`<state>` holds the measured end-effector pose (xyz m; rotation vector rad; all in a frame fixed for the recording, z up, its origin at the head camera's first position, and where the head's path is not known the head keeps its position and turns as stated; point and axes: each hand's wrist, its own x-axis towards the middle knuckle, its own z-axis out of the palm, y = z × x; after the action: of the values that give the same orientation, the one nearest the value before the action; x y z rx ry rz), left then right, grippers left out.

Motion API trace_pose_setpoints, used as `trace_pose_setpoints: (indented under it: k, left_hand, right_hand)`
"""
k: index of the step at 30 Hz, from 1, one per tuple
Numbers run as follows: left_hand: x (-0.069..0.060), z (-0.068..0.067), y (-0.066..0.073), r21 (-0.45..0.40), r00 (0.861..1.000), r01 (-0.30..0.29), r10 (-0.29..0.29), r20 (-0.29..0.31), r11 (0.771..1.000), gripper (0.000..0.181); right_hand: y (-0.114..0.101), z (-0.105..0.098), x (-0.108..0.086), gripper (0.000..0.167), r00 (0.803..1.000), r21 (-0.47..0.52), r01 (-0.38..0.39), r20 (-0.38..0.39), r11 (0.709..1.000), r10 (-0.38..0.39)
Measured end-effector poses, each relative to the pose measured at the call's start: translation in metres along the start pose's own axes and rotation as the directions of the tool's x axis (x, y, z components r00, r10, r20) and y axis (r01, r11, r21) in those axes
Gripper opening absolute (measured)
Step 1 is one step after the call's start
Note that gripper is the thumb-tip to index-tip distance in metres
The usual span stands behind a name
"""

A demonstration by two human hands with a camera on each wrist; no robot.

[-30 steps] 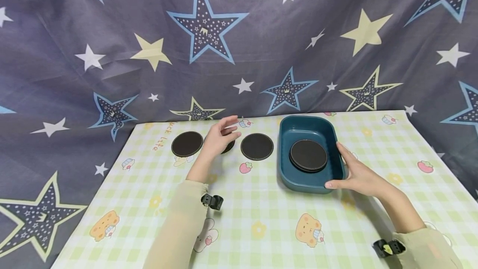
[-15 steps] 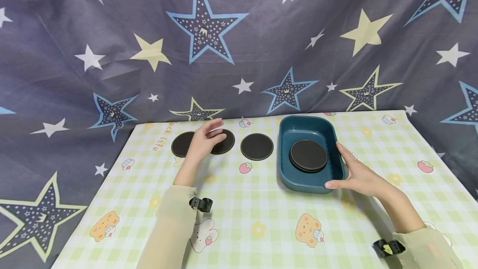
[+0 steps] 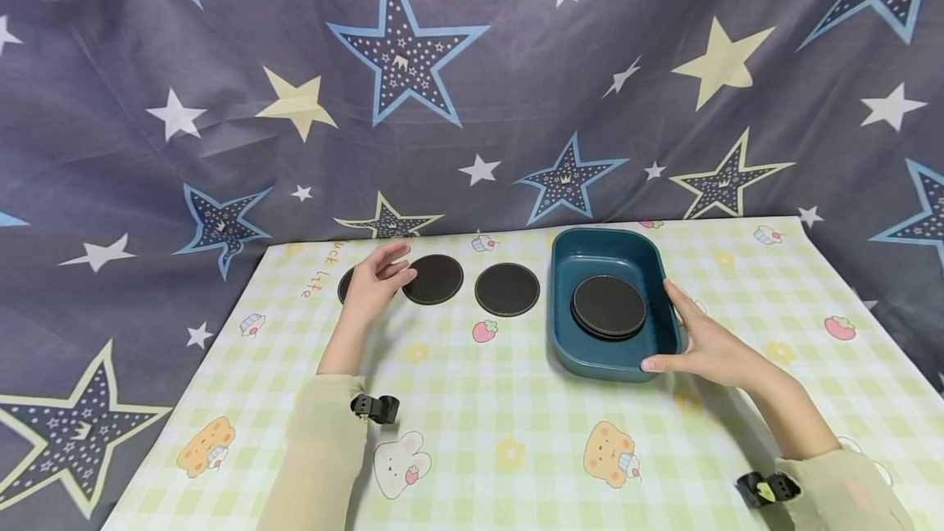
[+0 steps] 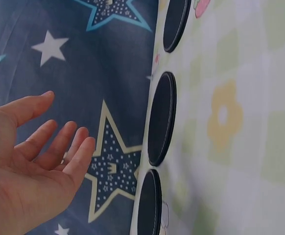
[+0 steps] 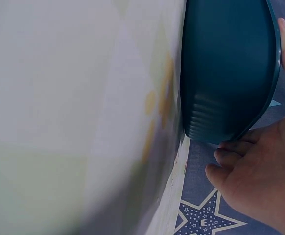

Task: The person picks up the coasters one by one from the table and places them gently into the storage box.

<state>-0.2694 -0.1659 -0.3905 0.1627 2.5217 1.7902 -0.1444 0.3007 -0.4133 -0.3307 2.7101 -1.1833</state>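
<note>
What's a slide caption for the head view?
Left fingers hover near black round discs; right fingers hold a teal rectangular tub.

Setting: screened-off tabletop recording spot; building type (home, lab or office) cannot be determined.
Rectangular table [image 3: 531, 400]: top covered by a pale green-and-white checked sheet [image 3: 457, 416] printed with brown cartoon bears [image 3: 610, 453] and pink strawberries [image 3: 484, 331].
Dark grey-blue fabric curtain [image 3: 516, 97]: printed with blue-edged, yellow and white stars; hangs wrinkled behind and beside the table, hiding the room.
Small black wrist cameras [image 3: 374, 409]: one worn at each pale sleeve cuff [image 3: 317, 449].
</note>
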Motion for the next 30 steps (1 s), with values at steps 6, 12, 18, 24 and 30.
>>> trace_pose_setpoints:
  k: [6, 12, 18, 24, 30]
  left_hand:
    - [0.000, -0.010, -0.005, -0.006, 0.999, 0.011, -0.011, -0.036, 1.000, 0.058]
    - [0.001, -0.022, -0.009, -0.042, 0.997, 0.006, -0.009, -0.081, 0.999, 0.056]
    - [0.003, -0.033, -0.015, -0.063, 0.994, 0.025, -0.032, -0.107, 0.998, 0.059]
    - [0.003, -0.039, -0.019, -0.072, 0.987, 0.075, -0.084, -0.139, 0.995, 0.060]
    - [0.002, -0.042, -0.025, -0.076, 0.983, 0.075, -0.087, -0.161, 0.994, 0.060]
  right_hand:
    - [0.001, 0.000, 0.000, 0.125, 1.000, 0.001, 0.002, -0.002, 1.000, -0.002]
    - [0.000, 0.001, 0.000, 0.125, 1.000, 0.000, 0.002, -0.001, 1.000, -0.002]
    - [0.000, 0.001, 0.000, 0.125, 1.000, 0.005, 0.003, -0.001, 1.000, -0.003]
    - [0.001, 0.000, 0.001, 0.125, 1.000, 0.004, 0.005, -0.003, 1.000, -0.005]
    - [0.002, 0.000, 0.001, 0.126, 1.000, 0.002, 0.001, -0.006, 1.000, -0.001]
